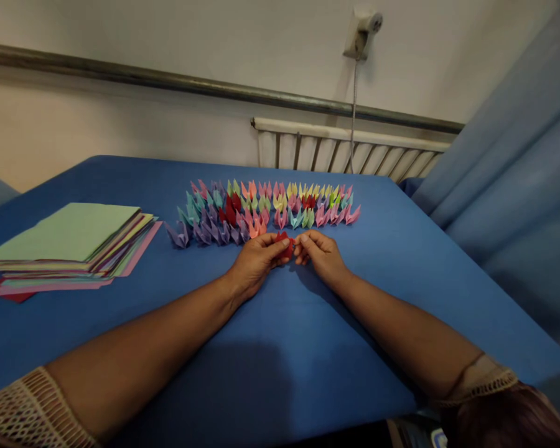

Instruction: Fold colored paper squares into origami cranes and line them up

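Observation:
My left hand (pixel 256 260) and my right hand (pixel 321 252) meet near the middle of the blue table (pixel 280 348), fingers pinched together on a small red folded paper piece (pixel 284 244). The piece sits just in front of several rows of small folded paper figures (pixel 266 208) in purple, teal, red, pink, yellow and green. Most of the red piece is hidden by my fingers.
A stack of coloured paper sheets (pixel 70 246), green on top, lies at the table's left. Behind the table runs a wall with a metal rail (pixel 168 81) and a white radiator (pixel 345 149). A blue curtain (pixel 518 186) hangs at the right.

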`<state>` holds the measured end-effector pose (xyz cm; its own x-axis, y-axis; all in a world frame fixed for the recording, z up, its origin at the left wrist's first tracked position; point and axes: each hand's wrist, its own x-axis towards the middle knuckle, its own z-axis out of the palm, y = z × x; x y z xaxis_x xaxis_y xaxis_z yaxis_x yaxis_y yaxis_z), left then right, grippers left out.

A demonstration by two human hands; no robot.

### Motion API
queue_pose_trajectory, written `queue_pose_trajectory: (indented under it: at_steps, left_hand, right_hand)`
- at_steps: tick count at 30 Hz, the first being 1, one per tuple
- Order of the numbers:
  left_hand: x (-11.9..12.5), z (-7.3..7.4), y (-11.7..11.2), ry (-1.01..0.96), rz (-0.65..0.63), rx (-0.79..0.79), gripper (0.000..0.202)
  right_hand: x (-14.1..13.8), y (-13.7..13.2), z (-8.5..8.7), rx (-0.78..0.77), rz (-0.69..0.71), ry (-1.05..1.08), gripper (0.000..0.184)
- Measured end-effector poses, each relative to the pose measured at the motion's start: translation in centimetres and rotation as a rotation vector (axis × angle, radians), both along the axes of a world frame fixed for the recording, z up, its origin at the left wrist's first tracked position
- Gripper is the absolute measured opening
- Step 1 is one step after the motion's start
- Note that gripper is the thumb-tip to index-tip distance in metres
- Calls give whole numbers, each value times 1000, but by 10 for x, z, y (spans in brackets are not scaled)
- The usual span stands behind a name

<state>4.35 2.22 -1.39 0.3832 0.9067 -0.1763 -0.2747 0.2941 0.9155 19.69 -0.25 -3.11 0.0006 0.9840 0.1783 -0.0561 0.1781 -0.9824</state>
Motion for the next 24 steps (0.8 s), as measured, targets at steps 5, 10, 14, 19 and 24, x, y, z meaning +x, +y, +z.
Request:
queue_pose_trajectory:
  at_steps: [5, 10, 14, 19, 24]
  left_hand:
    - [1, 1, -1, 24, 9, 22, 27]
    - [3, 0, -5, 76, -19, 97, 27]
    - [3, -1, -6, 88, -48, 118, 27]
    - [3, -2, -6, 97, -54, 108, 26]
    - [1, -3, -4, 54, -18, 50, 29]
  right_hand:
    - [-2, 0, 2, 22, -35, -23, 34]
    - [-5, 0, 3, 74, -83, -6, 29]
    - [-4, 0, 4, 70, -104, -30, 29]
    - [-2, 2, 6, 39, -102, -32, 29]
    - [0, 4, 6, -63, -57, 110, 37]
